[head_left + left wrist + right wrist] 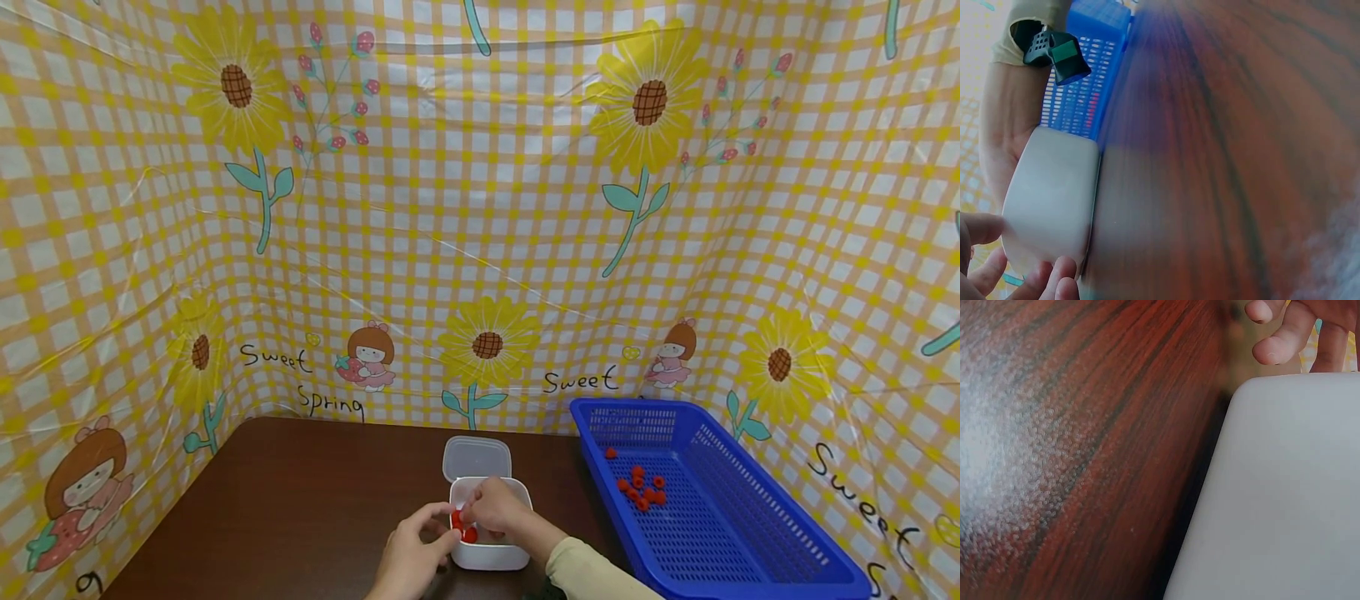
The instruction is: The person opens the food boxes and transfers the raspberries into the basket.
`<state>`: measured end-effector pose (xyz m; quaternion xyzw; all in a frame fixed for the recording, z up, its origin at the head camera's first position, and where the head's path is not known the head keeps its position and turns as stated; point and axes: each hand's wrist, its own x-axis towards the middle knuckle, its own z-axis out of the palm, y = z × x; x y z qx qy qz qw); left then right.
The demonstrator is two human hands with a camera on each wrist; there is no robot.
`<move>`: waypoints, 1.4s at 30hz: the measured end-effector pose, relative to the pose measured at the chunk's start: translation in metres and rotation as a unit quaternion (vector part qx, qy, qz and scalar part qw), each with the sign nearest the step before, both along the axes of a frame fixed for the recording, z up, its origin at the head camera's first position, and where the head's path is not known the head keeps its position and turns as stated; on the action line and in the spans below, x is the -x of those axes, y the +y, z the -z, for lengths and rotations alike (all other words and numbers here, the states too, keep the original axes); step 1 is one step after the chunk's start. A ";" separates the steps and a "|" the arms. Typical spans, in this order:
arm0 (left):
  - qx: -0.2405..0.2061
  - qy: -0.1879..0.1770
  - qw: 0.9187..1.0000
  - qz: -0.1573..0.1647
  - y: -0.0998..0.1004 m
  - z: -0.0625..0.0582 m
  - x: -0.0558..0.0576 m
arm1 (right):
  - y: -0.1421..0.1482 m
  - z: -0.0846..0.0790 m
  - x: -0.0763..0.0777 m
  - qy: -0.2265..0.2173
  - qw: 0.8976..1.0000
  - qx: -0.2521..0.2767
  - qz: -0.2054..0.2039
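A white box (491, 558) stands on the table with several small, rounded red pieces (470, 534) along its left inside. My right hand (497, 507) reaches down into the box, fingers bent, thumb and fingertips pinching at a red piece by the left wall. My left hand (411, 552) is at the box's left side, its thumb and forefinger at the rim and the other fingers loosely bent beside the outer wall. The left wrist view shows those fingertips (1063, 269) close by the white wall. Both hands cover part of the box's contents.
Behind the box lies a translucent lid (477, 459). On the right, a blue basket (720, 517) holds several more red pieces (643, 487) at its left side; some show a hollow. A checked, flower-printed cloth (480, 208) walls in the dark wooden table (300, 500).
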<state>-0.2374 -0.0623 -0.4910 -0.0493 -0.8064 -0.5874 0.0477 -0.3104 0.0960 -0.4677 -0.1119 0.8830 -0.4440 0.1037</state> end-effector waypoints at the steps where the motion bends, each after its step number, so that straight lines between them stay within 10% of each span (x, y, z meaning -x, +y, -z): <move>1: -0.001 -0.003 1.000 0.000 0.000 0.000 0.000 | 0.000 0.000 0.000 0.000 1.000 0.001 -0.001; 14: -0.014 -0.015 1.000 0.000 0.005 0.002 0.002 | 0.009 -0.007 0.003 0.025 1.000 -0.001 -0.012; 42: -0.006 -0.052 0.999 -0.015 0.004 -0.001 0.005 | 0.058 -0.077 0.008 0.026 0.999 -0.010 0.035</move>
